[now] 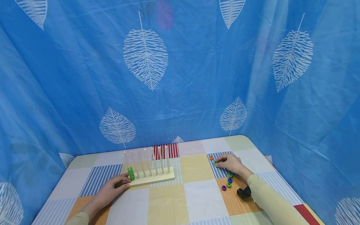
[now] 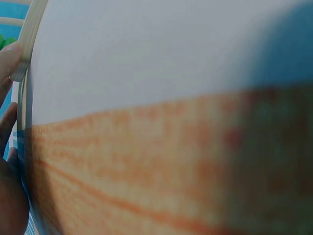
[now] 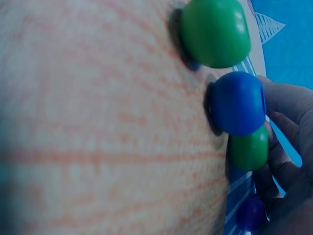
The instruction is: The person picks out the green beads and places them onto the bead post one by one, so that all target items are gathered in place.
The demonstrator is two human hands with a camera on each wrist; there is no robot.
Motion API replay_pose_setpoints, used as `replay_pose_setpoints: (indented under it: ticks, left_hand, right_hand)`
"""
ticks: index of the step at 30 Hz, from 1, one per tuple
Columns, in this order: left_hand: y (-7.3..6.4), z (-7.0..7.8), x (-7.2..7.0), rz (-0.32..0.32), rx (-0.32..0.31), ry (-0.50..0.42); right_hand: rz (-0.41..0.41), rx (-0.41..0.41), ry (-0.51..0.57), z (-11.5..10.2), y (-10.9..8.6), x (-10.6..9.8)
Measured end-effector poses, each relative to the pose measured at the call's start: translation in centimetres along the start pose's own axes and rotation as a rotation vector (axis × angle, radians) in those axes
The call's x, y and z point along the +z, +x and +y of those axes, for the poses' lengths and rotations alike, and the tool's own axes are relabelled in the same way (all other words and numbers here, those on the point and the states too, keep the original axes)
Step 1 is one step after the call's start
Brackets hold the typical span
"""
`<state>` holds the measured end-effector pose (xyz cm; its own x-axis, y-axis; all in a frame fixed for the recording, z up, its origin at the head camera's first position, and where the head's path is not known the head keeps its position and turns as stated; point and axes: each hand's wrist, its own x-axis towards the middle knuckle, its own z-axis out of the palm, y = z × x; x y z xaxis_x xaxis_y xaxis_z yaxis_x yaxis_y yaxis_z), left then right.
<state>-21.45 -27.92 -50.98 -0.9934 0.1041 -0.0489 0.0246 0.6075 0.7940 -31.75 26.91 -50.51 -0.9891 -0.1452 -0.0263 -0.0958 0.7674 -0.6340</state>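
My left hand [image 1: 113, 188] holds the left end of a pale wooden peg board [image 1: 153, 178], thumb at its front corner and fingers beside the end. A row of several upright pegs stands on the board. Green beads [image 1: 131, 173] are stacked on its leftmost peg, right by my left fingertips. Over to the right, my right hand [image 1: 231, 163] pinches a green bead [image 1: 215, 163] between thumb and fingertips, close over the blue-striped patch of cloth. Just beyond those fingertips lies an orange bead [image 1: 211, 158].
Nearer than my right hand lie a green bead [image 1: 230, 175], a blue bead [image 3: 238, 104], another green bead [image 1: 229, 185] and a purple bead [image 1: 223, 188]. A black object [image 1: 243, 192] is at the right wrist. Blue curtains [image 1: 191, 78] stand around the patchwork-covered table [image 1: 166, 204].
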Motion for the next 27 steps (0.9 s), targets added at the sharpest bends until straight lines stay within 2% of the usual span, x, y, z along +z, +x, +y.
replay_pose_setpoints:
  ticks: [27]
  left_hand:
    - [-0.03,0.12,-0.06,-0.002,-0.018,0.022]
  right_hand:
    - [0.005,0.006,0.01,0.41,0.17,0.04]
